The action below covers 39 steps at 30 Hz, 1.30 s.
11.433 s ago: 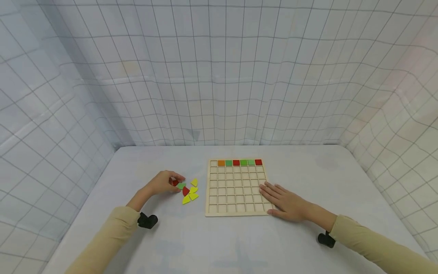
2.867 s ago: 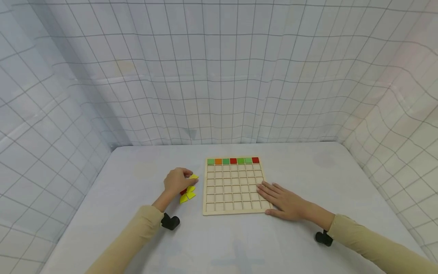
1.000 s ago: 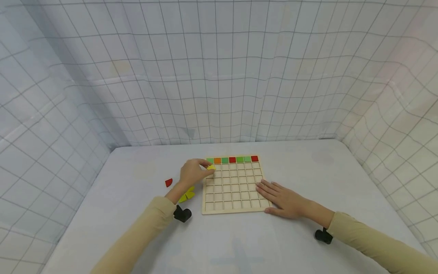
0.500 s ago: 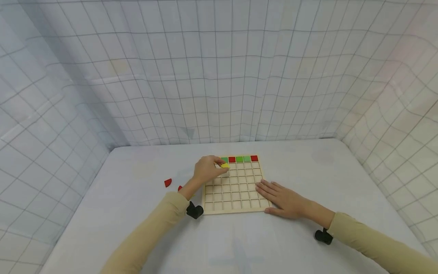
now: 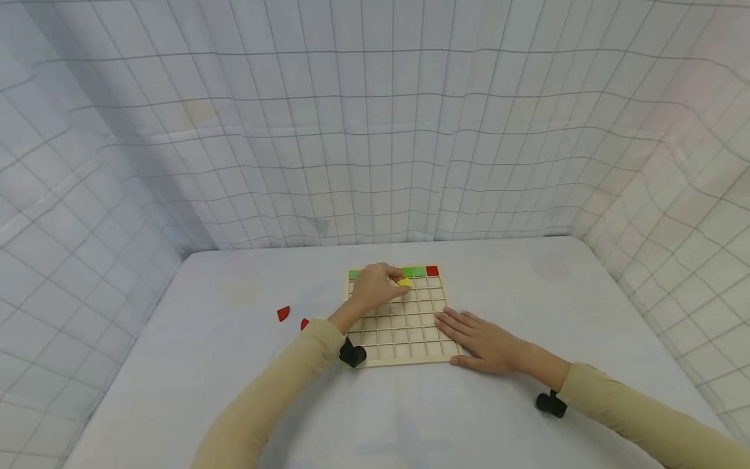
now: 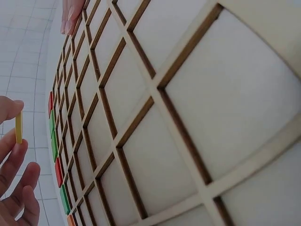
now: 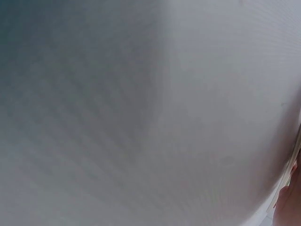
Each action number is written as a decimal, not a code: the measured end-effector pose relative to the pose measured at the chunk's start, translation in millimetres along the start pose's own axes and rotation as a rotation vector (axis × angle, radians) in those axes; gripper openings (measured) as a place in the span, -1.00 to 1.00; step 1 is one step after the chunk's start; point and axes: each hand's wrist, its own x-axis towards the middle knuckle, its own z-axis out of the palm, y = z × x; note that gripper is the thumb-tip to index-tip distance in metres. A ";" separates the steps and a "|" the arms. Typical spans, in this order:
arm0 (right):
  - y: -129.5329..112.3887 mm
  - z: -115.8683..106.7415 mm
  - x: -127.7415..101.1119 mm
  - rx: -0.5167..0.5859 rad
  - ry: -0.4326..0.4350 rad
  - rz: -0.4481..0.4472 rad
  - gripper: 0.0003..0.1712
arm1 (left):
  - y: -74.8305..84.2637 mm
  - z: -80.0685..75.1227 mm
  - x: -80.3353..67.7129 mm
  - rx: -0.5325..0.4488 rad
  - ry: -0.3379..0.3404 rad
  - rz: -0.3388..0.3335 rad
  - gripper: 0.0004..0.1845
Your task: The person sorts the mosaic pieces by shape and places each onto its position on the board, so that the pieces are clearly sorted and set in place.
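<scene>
While pinched between the left hand (image 5: 375, 288) fingers (image 6: 10, 109), the yellow piece (image 5: 404, 282) hovers over the board's (image 5: 410, 339) second row, just below the coloured tiles (image 5: 419, 271). Right hand (image 5: 477, 337) lies flat, fingers straight, on the board's right edge, farther from that row.

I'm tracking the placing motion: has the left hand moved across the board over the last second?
Yes. The left hand, pinching a yellow piece, has moved rightward along the wooden grid board's second row, from its left edge toward the middle.
</scene>
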 end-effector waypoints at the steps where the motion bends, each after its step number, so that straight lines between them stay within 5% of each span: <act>1: -0.4 -0.4 0.3 0.001 0.001 0.000 -0.16 | 0.9 1.3 1.3 0.006 -0.008 0.001 -0.71; 39: 0.3 0.4 2.9 -0.019 -0.057 0.029 -0.16 | 12.7 31.7 44.8 0.118 -0.154 0.071 -0.65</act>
